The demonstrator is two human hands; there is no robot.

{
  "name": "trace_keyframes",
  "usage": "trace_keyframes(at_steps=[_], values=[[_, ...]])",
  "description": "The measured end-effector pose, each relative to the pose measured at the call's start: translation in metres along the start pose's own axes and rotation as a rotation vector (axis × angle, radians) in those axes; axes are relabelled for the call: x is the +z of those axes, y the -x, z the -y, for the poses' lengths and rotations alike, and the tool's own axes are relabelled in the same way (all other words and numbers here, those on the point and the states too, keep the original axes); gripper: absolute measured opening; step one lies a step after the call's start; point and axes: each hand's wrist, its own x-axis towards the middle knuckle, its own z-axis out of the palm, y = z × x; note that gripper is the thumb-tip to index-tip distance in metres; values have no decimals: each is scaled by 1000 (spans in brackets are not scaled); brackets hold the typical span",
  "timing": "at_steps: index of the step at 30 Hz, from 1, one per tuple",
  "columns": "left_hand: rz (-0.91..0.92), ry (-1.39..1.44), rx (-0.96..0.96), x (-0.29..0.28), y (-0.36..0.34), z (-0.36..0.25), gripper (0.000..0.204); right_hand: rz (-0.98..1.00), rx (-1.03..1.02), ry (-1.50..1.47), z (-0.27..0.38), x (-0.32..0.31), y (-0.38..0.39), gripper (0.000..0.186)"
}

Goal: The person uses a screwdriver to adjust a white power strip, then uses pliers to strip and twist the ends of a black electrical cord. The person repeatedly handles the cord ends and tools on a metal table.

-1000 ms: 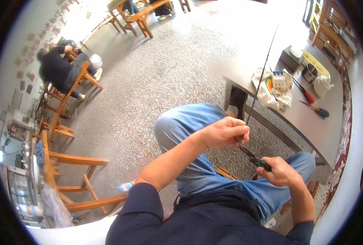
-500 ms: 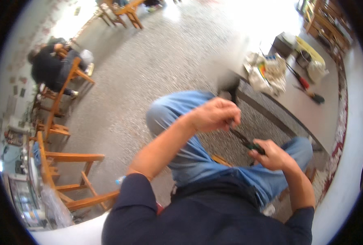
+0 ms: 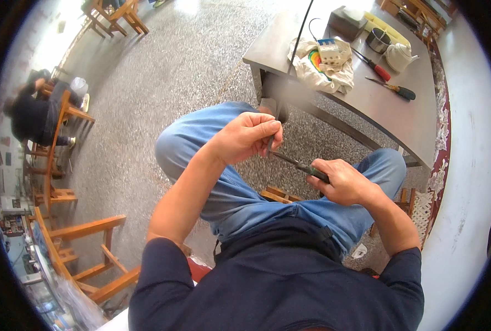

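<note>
My left hand is closed in a pinch above my lap, its thumb and fingertips on a thin black cable. The cable comes down from the upper edge past the table, and part of it is blurred. In my right hand are slim pliers with dark green and black handles. Their dark, narrow jaws point left and reach the cable just below my left fingertips. Whether the jaws grip it I cannot tell.
A grey metal table stands at the right, bearing a cloth bag, a red-handled screwdriver, a black-handled tool, a metal cup and a white teapot. Wooden chairs and a seated person are at the left.
The view has shifted, so more of the table shows. My left hand has turned, its fingertips now visible in a pinch. The pliers' tips have come close beneath them.
</note>
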Motion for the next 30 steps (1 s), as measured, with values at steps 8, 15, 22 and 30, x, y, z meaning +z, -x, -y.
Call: trace_keyframes(at_steps=[8,15,22,30], values=[[-285,-9,218,-12,0,4,27,-331,125,-116,-63,-23,-7,34],[-333,-44,180,-6,12,9,27,-862,327,308,-199,-93,-55,50],[-318,130,190,9,-1,13,26,-929,338,386,-227,-104,-88,49],[-372,181,215,27,-17,13,27,-977,303,488,-232,-102,-92,49]])
